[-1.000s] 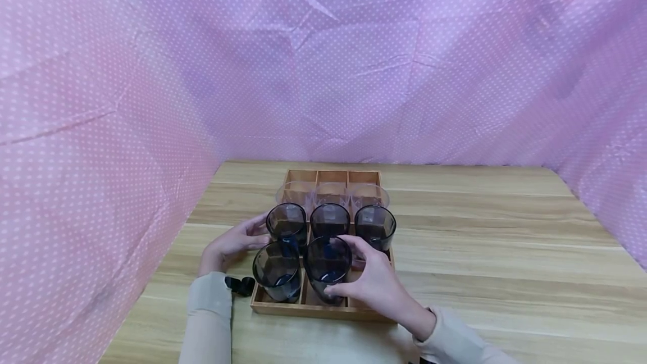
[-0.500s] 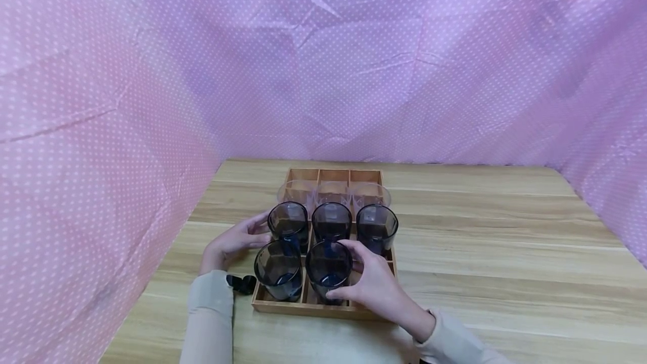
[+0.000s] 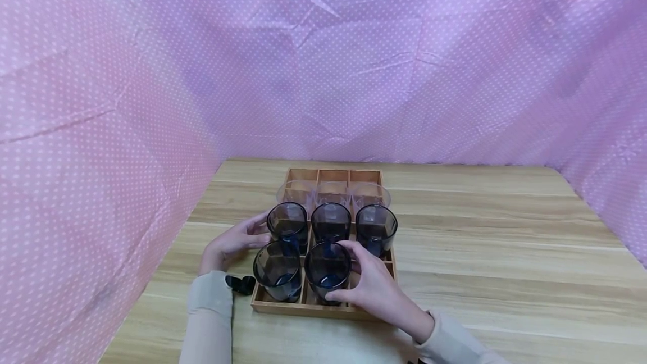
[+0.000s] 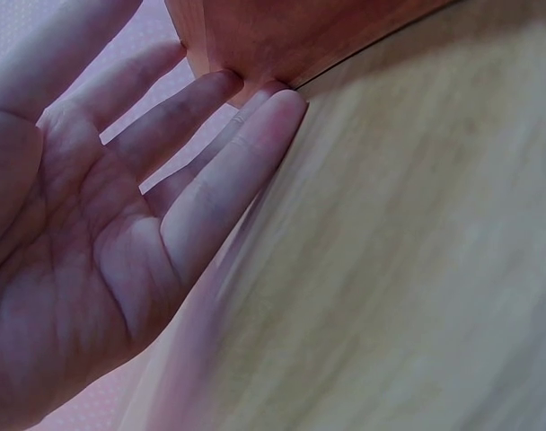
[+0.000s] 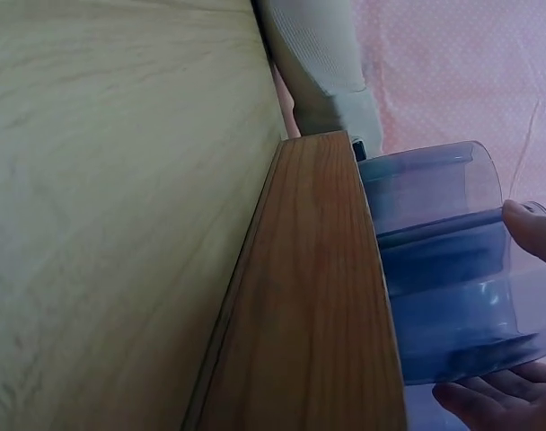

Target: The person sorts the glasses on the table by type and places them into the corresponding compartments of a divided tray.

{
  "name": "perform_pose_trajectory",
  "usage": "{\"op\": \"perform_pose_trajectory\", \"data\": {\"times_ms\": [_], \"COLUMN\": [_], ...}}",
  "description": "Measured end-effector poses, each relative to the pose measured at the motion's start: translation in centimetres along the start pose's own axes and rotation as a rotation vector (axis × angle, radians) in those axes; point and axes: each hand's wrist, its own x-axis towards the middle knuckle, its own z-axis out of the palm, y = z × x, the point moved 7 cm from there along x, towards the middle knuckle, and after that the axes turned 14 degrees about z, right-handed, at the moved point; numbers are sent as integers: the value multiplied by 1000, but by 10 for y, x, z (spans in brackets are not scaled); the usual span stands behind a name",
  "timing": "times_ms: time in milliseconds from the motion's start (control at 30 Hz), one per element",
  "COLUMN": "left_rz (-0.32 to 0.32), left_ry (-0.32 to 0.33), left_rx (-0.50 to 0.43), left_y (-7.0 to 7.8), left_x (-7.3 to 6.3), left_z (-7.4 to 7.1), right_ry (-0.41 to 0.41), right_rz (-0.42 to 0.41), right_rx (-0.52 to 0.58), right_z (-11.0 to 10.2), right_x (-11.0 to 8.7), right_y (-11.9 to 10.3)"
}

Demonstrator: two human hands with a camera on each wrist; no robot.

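Note:
My right hand point(image 3: 371, 285) holds a dark tinted glass point(image 3: 327, 274) between thumb and fingers. It stands upright in the front middle compartment of a wooden divided tray point(image 3: 323, 311). In the right wrist view, the thumb point(image 5: 533, 232) lies on this bluish glass point(image 5: 462, 305), with other fingers on its far side. My left hand point(image 3: 237, 245) is at the tray's left side; in the left wrist view its extended fingers point(image 4: 233, 184) touch the wood. Another dark glass point(image 3: 277, 272) fills the front left compartment. Behind stand a left dark glass point(image 3: 287, 223), a middle one point(image 3: 331, 222) and a right one point(image 3: 376, 228).
Three clear cups point(image 3: 371, 194) form a row behind the dark glasses. The tray's back compartments point(image 3: 333, 176) show bare wood. A black strap piece point(image 3: 241, 285) is at the left cuff. Wood-grain tabletop point(image 3: 495, 251) extends right; pink dotted cloth point(image 3: 354, 72) hangs around.
The glass in my right hand has come down slightly and straightened from a tilt, the hand lowering with it. My left hand stays at the tray's side.

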Motion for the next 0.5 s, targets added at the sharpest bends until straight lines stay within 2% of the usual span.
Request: {"op": "perform_pose_trajectory", "data": {"times_ms": [133,267,367,500], "left_rz": [11,14,2,21], "left_ry": [-13,-20,-20,-61], "left_rx": [-7,-8,17,85], "left_y": [1,2,3,7], "left_x": [1,1,0,-1], "left_z": [0,-2,-5,-8], "right_ry": [-17,-29,4,85], "right_rz": [-11,-52,-115,-171], "right_rx": [-18,25,55,68], "right_z": [-1,-10,-22,-45], "right_x": [-2,-3,-6,-11], "right_y": [1,2,-1,-2]}}
